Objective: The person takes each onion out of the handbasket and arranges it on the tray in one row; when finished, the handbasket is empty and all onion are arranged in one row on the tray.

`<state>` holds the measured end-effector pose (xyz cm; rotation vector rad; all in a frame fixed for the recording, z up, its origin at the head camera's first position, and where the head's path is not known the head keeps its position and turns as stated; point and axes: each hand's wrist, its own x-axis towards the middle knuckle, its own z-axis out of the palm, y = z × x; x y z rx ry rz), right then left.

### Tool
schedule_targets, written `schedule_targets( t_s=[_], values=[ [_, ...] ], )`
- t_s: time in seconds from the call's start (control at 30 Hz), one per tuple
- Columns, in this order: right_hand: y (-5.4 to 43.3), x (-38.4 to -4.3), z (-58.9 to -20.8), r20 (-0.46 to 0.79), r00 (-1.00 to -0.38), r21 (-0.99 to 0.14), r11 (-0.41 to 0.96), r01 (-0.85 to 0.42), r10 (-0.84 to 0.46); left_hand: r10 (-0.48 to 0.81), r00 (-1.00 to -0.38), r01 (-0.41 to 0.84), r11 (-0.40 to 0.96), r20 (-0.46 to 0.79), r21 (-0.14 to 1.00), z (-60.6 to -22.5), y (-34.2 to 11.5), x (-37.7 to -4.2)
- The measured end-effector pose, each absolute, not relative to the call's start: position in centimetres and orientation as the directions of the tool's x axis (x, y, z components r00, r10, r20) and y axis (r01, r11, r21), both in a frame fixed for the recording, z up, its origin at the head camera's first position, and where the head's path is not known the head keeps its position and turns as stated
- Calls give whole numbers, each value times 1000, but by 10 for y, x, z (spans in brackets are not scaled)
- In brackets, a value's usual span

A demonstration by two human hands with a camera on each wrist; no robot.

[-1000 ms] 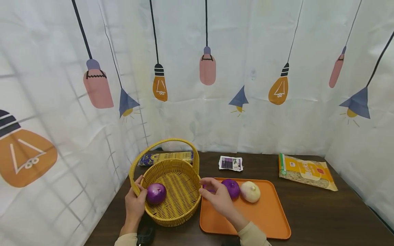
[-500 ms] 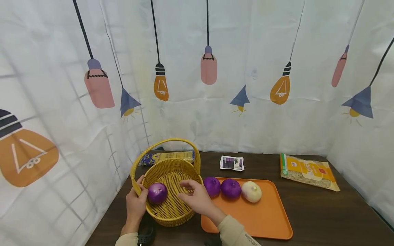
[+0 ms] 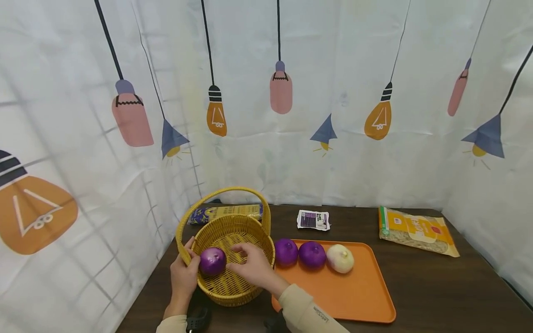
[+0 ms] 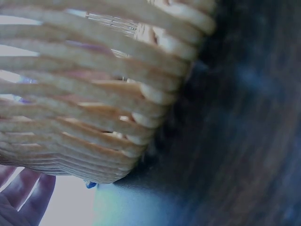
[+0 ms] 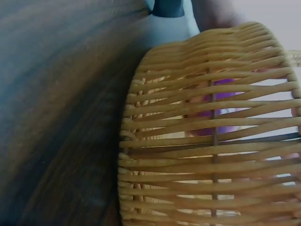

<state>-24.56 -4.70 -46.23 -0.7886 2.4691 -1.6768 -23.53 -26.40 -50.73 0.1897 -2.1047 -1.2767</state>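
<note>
In the head view, a round yellow wicker basket (image 3: pixel 231 300) with an arched handle stands on the table. A purple onion (image 3: pixel 213 262) lies inside, by its left wall. My left hand (image 3: pixel 183 276) holds the basket's left side at the foot of the handle; some of its fingers (image 4: pixel 36 195) show past the weave in the left wrist view. My right hand (image 3: pixel 256 268) reaches over the right rim, thumb and forefinger apart, just right of the onion. Whether they touch it I cannot tell. In the right wrist view, the basket wall (image 5: pixel 211 176) mostly hides the purple onion (image 5: pixel 221 108).
Right of the basket lies an orange tray (image 3: pixel 333 300) with two purple onions (image 3: pixel 312 255) and a whitish onion (image 3: pixel 340 258) along its far side. Behind are a blue-and-yellow packet (image 3: pixel 233 212), a small white packet (image 3: pixel 313 220) and a yellow bag (image 3: pixel 418 231). A patterned curtain encloses the table.
My right hand has moved left from the basket's right rim, beside the tray, to inside the basket near the onion. My left hand and the basket have stayed in place.
</note>
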Motion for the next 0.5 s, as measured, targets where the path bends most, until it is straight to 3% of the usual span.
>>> schedule_targets(
  t_s=[0.5],
  values=[
    [-75, -256, -463, 143, -895, -864, 389, -321, -422, -430, -781, 206, 508, 453, 836, -507, -264, -233]
  ],
)
